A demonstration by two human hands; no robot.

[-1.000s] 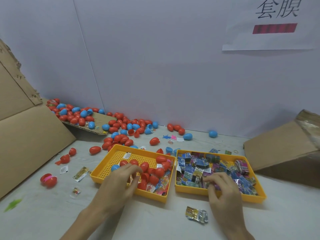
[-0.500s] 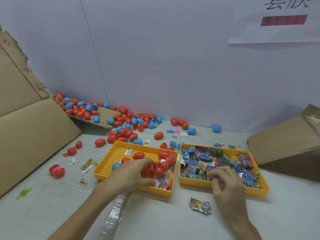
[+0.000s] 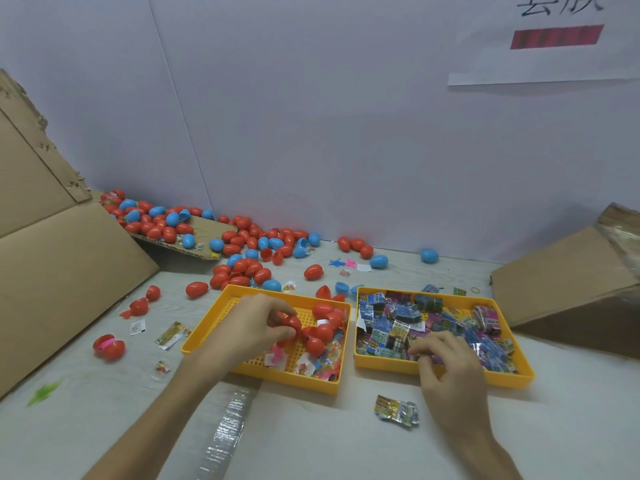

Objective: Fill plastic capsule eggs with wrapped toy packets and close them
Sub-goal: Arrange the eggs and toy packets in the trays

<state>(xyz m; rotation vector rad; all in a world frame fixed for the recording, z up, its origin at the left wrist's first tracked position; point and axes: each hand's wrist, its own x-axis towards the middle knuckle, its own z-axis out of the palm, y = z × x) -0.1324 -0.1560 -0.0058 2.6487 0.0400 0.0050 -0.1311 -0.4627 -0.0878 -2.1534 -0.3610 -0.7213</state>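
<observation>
egg pile [image 3: 242, 244]: red and blue capsule eggs, glossy, closed, heaped along the back wall, far left to centre.
left tray [image 3: 207, 336]: yellow, perforated floor, front-left of centre; red eggs and small clear toy bags lay at its right end.
left hand [image 3: 249, 327]: over the left tray, fingers curled, thumb and fingertips pinched a red egg.
red egg [image 3: 292, 322]: shiny red plastic, in the left hand's grip above the tray floor, just beside the other red eggs; open or closed, can't tell.
loose packet [image 3: 396, 410]: crinkled foil, on the table in front of the trays.
right tray [image 3: 450, 370]: yellow, just right of the left tray.
packets [image 3: 398, 320]: blue, pink and green printed wrappers, filled the right tray.
right hand [image 3: 446, 372]: at the right tray's front edge, fingers curled down into the packets; holding one or not, can't tell.
change: left hand had been palm-down among the eggs half a second ago, now had one pinched up; right hand stayed in the same spot.
</observation>
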